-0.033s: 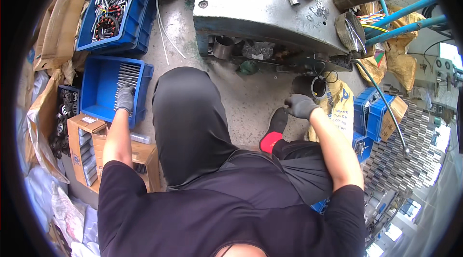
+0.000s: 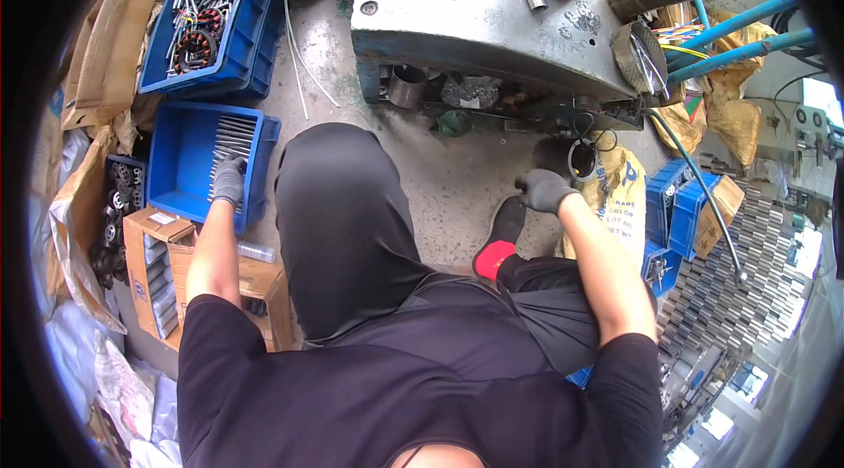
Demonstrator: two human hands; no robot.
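Observation:
My left hand, in a grey glove, reaches into the right side of a blue bin. Its fingers are closed at a row of slim metal rods stacked along that side; their tips are partly hidden among the rods. My right hand, gloved in grey too, hangs above the floor beside my dark shoe. Its fingers are curled together, and whatever they may hold is too small or hidden to make out.
A steel-topped machine table stands ahead. Another blue bin holds metal rods and wire coils at far left. Cartons sit by my left arm. Near my right hand are a dark cylinder and a yellow-white sack.
My right hand and forearm have shifted slightly left. My left hand stays at the rods with almost no movement.

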